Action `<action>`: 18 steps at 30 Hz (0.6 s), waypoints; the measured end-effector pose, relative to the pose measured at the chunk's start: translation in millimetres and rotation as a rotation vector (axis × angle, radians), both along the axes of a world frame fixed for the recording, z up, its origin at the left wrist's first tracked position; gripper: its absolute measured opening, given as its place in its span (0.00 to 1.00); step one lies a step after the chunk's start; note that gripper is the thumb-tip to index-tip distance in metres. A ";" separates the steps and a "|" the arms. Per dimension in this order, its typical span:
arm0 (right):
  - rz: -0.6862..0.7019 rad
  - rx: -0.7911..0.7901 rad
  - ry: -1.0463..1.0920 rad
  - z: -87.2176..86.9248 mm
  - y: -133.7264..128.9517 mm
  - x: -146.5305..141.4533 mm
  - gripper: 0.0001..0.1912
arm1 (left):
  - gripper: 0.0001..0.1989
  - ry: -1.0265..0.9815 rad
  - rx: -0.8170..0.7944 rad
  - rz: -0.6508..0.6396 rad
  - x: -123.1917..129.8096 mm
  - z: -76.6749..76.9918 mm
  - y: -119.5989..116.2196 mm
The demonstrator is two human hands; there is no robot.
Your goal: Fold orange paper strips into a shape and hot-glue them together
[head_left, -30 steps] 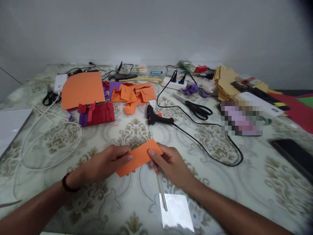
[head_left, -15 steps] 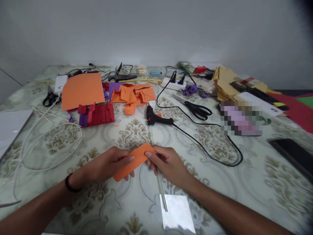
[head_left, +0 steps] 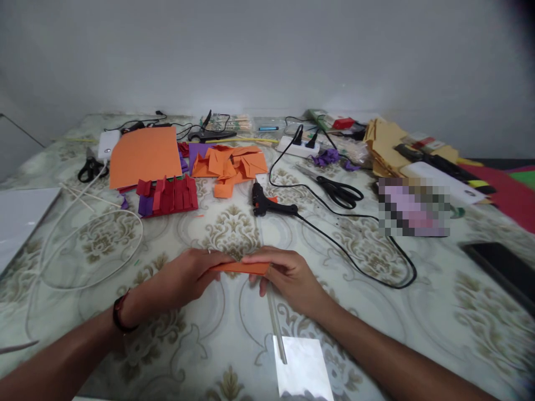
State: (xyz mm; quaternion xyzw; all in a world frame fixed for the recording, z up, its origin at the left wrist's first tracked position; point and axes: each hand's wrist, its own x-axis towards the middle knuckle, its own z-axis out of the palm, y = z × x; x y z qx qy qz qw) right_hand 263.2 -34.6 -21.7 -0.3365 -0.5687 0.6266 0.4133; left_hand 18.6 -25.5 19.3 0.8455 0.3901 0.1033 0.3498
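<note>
Paper [head_left: 242,268]: plain orange, showing as a narrow band. Left hand [head_left: 188,277], right hand [head_left: 291,277]: fingers clamped on it.

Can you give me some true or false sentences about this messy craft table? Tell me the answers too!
1. The left hand and the right hand both hold one piece of orange paper. True.
2. The red folded paper is to the left of the black glue gun. True.
3. The right hand is holding the glue gun. False: the glue gun lies on the table, beyond the hands.
4. Two black plugs are in the white power strip. True.
5. The dark bracelet is on the right wrist. False: the dark bracelet is on the left wrist.
</note>
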 end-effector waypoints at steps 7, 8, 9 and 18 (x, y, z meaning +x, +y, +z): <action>-0.004 0.069 -0.008 -1.2 1.9 1.9 0.10 | 0.37 0.035 0.396 -0.069 -9.9 -13.4 9.1; -0.009 0.085 -0.022 -0.9 2.3 2.1 0.09 | 0.37 0.054 0.421 -0.088 -9.8 -13.0 9.3; -0.015 0.103 -0.035 -0.5 2.7 2.4 0.09 | 0.38 0.077 0.440 -0.107 -9.3 -11.8 9.0; -0.044 0.127 -0.050 -1.6 3.2 6.5 0.11 | 0.35 0.056 0.279 -0.130 -4.0 7.5 -7.6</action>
